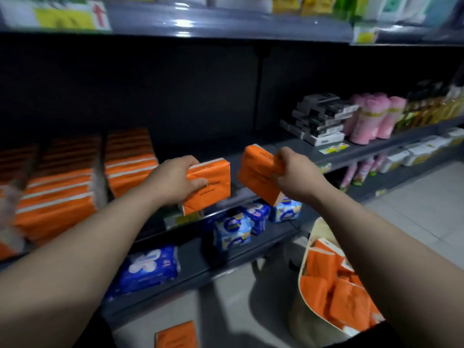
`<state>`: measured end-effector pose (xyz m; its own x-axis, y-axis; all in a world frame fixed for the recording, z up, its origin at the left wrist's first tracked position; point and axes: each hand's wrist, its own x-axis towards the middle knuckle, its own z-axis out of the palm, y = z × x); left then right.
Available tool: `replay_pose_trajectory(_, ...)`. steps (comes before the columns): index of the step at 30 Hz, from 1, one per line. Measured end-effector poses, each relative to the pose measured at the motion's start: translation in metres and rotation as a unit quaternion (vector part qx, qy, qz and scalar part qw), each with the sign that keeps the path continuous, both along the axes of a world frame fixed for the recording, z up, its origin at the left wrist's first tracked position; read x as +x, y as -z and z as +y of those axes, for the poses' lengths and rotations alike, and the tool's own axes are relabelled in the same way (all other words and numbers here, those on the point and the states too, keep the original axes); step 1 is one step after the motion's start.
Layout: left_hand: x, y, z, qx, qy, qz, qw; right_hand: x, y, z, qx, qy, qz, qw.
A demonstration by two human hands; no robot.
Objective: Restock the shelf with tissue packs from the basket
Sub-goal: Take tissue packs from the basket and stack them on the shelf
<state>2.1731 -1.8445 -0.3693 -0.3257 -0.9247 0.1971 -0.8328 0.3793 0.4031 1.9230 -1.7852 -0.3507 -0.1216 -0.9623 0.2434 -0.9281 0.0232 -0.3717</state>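
My left hand (175,179) grips an orange tissue pack (211,189) in front of the dark middle shelf (351,151). My right hand (296,174) grips a second orange tissue pack (256,172), tilted on end, just right of the first. Both packs hang in the air at the shelf's front edge. Stacks of the same orange packs (62,187) fill the shelf's left part. A cream basket (308,247) at the lower right holds several more orange packs (336,292).
Blue wrapped packs (150,270) lie on the lower shelf. Grey boxes (319,119), pink rolls (371,119) and bottles stand on the middle shelf's right part. One orange pack (175,335) lies on the tiled floor. An upper shelf (226,23) hangs overhead.
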Motion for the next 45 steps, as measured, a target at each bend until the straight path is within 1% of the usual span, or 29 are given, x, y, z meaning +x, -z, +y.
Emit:
replay_pose_trajectory(6, 0.066, -0.016, -0.005, 0.004, -0.068, -0.067, 0.995, 0.066, -0.007, -0.023, -0.007, -0.053, -0.011, 0.998)
replay_pose_trajectory(9, 0.084, -0.011, -0.010, -0.013, -0.080, -0.126, 0.989, 0.081, -0.006, -0.032, 0.008, -0.058, -0.009, 0.998)
replay_pose_trajectory(13, 0.102, 0.000, -0.014, -0.011, -0.097, -0.172, 0.980, 0.092, -0.003, -0.047, 0.016, -0.055, -0.018, 0.998)
replay_pose_trajectory(18, 0.110, 0.008, -0.021, -0.030, -0.121, -0.148, 0.981, 0.102, 0.002, -0.061, 0.020, -0.052, -0.038, 0.998)
replay_pose_trajectory(22, 0.111, 0.010, -0.025, -0.047, -0.149, -0.178, 0.971, 0.107, 0.006, -0.067, 0.035, -0.053, -0.049, 0.997)
replay_pose_trajectory(26, 0.118, 0.011, -0.029, 0.008, -0.190, -0.171, 0.967, 0.108, 0.007, -0.073, 0.033, -0.046, -0.059, 0.997)
replay_pose_trajectory(31, 0.123, 0.015, -0.037, 0.066, -0.160, -0.159, 0.972, 0.111, 0.009, -0.077, 0.032, -0.045, -0.062, 0.997)
replay_pose_trajectory(35, 0.122, 0.021, -0.040, 0.090, -0.153, -0.147, 0.973, 0.113, 0.009, -0.078, 0.033, -0.048, -0.063, 0.996)
replay_pose_trajectory(38, 0.121, 0.022, -0.038, 0.107, -0.152, -0.159, 0.970, 0.113, 0.010, -0.078, 0.034, -0.052, -0.076, 0.995)
replay_pose_trajectory(42, 0.120, 0.018, -0.032, 0.107, -0.144, -0.182, 0.967, 0.111, 0.013, -0.081, 0.028, -0.064, -0.097, 0.993)
replay_pose_trajectory(45, 0.120, 0.004, -0.036, 0.108, -0.141, -0.164, 0.970, 0.109, 0.014, -0.090, 0.013, -0.072, -0.116, 0.991)
